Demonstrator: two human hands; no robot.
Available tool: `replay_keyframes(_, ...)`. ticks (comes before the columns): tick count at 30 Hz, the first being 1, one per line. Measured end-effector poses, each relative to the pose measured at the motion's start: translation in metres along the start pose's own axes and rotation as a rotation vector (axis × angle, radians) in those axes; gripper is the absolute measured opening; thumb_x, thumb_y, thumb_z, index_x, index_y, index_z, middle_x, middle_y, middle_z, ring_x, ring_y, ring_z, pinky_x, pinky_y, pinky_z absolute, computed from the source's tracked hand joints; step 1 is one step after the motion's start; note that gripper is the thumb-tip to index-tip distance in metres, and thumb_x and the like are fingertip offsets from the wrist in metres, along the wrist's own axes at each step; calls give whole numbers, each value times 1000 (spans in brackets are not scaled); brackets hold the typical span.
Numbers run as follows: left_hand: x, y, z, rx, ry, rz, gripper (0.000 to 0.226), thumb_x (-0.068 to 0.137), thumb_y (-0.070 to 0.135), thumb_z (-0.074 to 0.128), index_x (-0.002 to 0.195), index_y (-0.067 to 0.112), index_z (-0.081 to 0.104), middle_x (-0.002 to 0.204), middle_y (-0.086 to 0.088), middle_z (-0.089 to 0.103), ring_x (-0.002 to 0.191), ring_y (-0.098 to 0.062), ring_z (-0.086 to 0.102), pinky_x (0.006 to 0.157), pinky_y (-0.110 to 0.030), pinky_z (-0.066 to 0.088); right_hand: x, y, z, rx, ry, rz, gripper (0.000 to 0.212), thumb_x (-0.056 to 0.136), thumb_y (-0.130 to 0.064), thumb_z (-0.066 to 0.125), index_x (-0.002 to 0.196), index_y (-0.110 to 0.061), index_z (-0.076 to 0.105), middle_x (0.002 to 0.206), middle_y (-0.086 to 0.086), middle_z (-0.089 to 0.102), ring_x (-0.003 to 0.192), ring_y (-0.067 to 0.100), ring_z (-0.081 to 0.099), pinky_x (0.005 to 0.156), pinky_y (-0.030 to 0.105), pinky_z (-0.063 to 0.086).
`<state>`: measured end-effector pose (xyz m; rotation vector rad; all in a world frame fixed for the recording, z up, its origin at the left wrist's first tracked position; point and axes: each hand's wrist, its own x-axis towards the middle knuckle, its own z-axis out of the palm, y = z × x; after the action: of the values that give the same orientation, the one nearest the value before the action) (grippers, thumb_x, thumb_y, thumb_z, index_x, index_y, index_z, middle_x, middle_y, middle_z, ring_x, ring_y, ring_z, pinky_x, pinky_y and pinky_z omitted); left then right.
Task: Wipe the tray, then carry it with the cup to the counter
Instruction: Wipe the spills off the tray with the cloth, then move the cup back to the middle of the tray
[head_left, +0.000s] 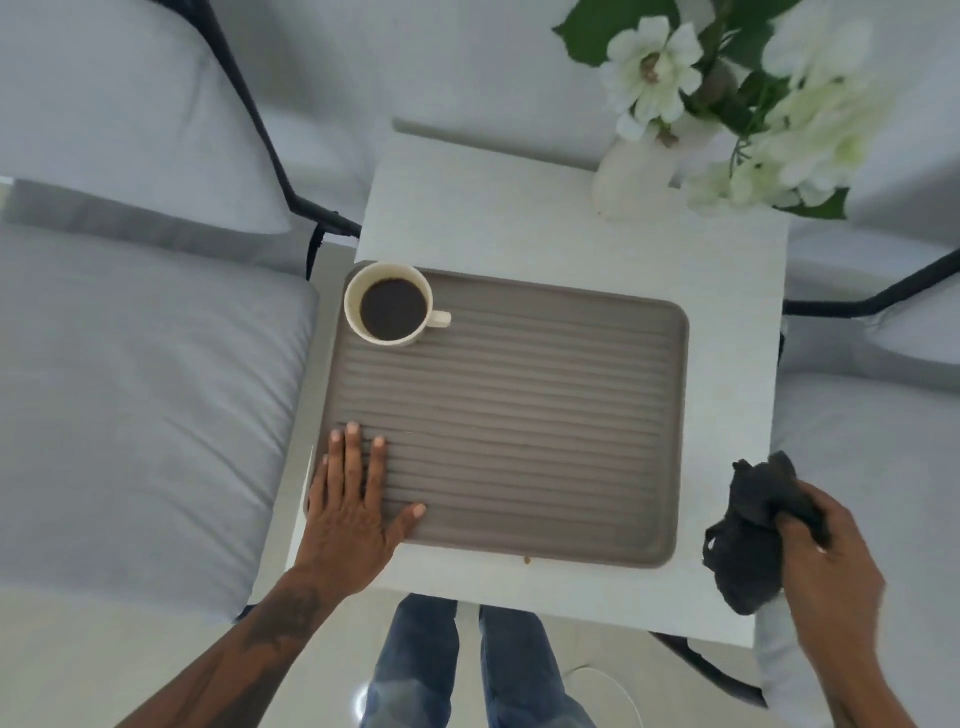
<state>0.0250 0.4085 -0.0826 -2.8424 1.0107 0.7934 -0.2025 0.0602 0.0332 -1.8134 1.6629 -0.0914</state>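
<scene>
On the table's (519, 218) near half sits the ribbed tray (519, 405), cup (389, 310) at its far-left corner. Left hand (353, 509) spread flat on the near-left corner; right hand (826, 561) bunches a cloth (748, 525) off the right edge. Tray looks flexible, cup full: grip opposite edges, keep level.

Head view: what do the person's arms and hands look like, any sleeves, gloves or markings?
Both hands are bare, with no gloves or rings visible. The left hand has short, plain nails, and its forearm carries a dark tattoo. The right hand and forearm show no sleeve. Blue jeans cover the legs below.
</scene>
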Motion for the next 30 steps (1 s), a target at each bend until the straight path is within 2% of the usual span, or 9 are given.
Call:
replay_keyframes(5, -2, -1, 0, 1, 28, -22, 96, 88, 76, 22, 157, 10, 9, 166, -16, -4, 153, -32, -4, 123, -38, -8, 28, 23, 8, -230, -28, -148, 37, 90, -4, 56, 127, -11, 59, 122, 17, 62, 112, 35, 55, 100, 43, 40)
replay_keyframes(8, -1, -3, 0, 11, 32, -8, 98, 88, 77, 22, 157, 10, 9, 166, -17, -2, 153, -32, -2, 123, -42, 1, 35, 29, 24, -222, -120, -184, 37, 90, -8, 61, 127, -9, 59, 125, 17, 58, 116, 33, 52, 100, 35, 36)
replay_keyframes(10, -2, -4, -2, 22, 23, -3, 98, 87, 78, 20, 157, 11, 7, 166, -16, -2, 153, -32, -1, 121, -44, 5, 35, 30, 33, -254, -137, -201, 39, 89, -13, 64, 127, -9, 59, 125, 20, 56, 116, 36, 50, 99, 38, 37)
replay_keyframes(14, -3, 2, -19, -98, 25, -36, 91, 86, 72, 30, 156, 14, 20, 166, -12, 10, 153, -29, 9, 122, -41, 12, 22, 18, 45, -406, 54, -366, 35, 86, -23, 63, 120, -11, 64, 126, 21, 56, 113, 42, 50, 96, 50, 40)
replay_keyframes(16, 1, 6, -42, -274, 125, -92, 75, 87, 60, 42, 148, 16, 39, 156, -9, 38, 144, -30, 35, 116, -42, 29, 14, 3, 50, -304, 100, -503, 31, 86, -19, 63, 115, -8, 65, 123, 18, 57, 113, 36, 51, 96, 47, 41)
replay_keyframes(18, 13, 8, -75, -445, 250, -166, 64, 89, 49, 57, 143, 17, 44, 143, -8, 52, 131, -27, 49, 108, -40, 40, 5, -11, 56, -163, 35, -537, 28, 89, -11, 63, 116, -6, 65, 121, 15, 57, 114, 27, 50, 101, 30, 37)
replay_keyframes(21, 42, 7, -124, -529, 380, -214, 79, 84, 41, 71, 148, 14, 34, 145, -10, 44, 136, -25, 40, 107, -37, 37, 0, -31, 70, -44, -108, -542, 29, 90, -10, 61, 119, -10, 63, 120, 8, 54, 112, 19, 51, 100, 8, 29)
replay_keyframes(26, 92, 15, -177, -480, 318, -102, 113, 67, 49, 84, 153, 15, 18, 150, -9, 32, 139, -25, 29, 109, -40, 34, -7, -59, 100, -7, -291, -638, 29, 94, -16, 57, 123, -19, 59, 124, -5, 50, 113, 6, 49, 100, 26, 43)
replay_keyframes(30, 113, 19, -181, -461, 183, -60, 121, 60, 56, 85, 153, 21, 16, 152, -5, 28, 140, -22, 31, 107, -42, 40, -22, -105, 129, 231, -438, -567, 29, 92, -20, 62, 122, -19, 63, 122, -2, 55, 106, 7, 60, 79, 6, 48)
